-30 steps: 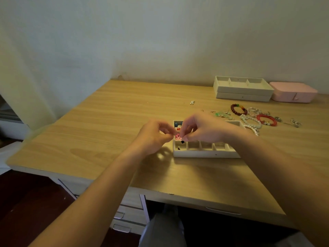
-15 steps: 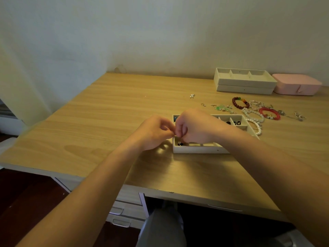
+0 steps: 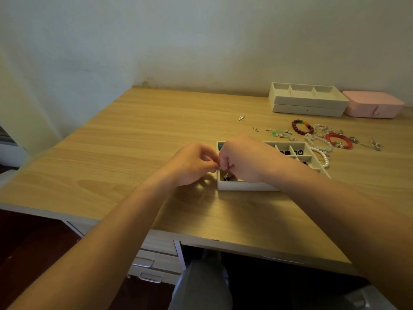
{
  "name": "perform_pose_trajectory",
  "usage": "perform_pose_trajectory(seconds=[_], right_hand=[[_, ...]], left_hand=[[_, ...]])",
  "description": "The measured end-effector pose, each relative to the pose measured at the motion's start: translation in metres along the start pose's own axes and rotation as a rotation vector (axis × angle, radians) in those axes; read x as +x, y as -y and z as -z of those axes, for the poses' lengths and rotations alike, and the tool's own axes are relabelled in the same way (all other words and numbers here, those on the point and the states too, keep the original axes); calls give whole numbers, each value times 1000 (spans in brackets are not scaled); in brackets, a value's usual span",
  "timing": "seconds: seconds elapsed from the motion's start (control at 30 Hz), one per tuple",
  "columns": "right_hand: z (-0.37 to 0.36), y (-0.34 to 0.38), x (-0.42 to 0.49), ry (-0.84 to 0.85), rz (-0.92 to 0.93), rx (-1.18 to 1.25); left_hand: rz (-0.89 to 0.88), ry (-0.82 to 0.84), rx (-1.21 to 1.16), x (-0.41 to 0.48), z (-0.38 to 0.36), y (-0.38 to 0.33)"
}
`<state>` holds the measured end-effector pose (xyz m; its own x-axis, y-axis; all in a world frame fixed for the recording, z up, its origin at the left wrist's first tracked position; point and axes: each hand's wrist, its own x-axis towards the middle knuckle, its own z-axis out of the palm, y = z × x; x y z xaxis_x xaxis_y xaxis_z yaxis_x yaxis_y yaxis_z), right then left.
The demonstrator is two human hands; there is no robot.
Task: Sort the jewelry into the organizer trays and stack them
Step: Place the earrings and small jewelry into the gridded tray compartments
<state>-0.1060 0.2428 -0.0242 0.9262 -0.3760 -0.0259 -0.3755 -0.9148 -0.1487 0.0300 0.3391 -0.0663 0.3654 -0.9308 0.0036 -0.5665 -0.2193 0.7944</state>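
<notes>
Left hand (image 3: 194, 163) and right hand (image 3: 244, 159): fingertips meet, both pinching one small jewelry piece (image 3: 220, 168), too small to identify. I hold it over the near-left corner of the white divided organizer tray (image 3: 245, 186). One dark-and-silver earring (image 3: 226, 177) lies in the compartment directly below. Several dark pieces sit in the far-right compartments.

Loose on the light wooden desk (image 3: 134, 157), right of the tray:
- one brown beaded bracelet (image 3: 301, 127)
- one red bracelet (image 3: 338, 141)
- two white pearl bracelets (image 3: 319, 142)
- one green charm (image 3: 277, 132)

At the wall are two stacked white trays (image 3: 308, 102) and one pink lidded box (image 3: 373, 104).
</notes>
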Motion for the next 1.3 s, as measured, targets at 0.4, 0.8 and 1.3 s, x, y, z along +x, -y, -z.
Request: perform_pose_trajectory(seconds=[0.4, 0.8, 1.3], right_hand=[[-1, -29, -12, -87, 16, 286], [-6, -35, -16, -105, 42, 343], [-7, -31, -16, -50, 52, 297]], left_hand=[[2, 9, -38, 0, -1, -1], [-58, 5, 160, -5, -3, -7], [-117, 11, 389, -6, -4, -3]])
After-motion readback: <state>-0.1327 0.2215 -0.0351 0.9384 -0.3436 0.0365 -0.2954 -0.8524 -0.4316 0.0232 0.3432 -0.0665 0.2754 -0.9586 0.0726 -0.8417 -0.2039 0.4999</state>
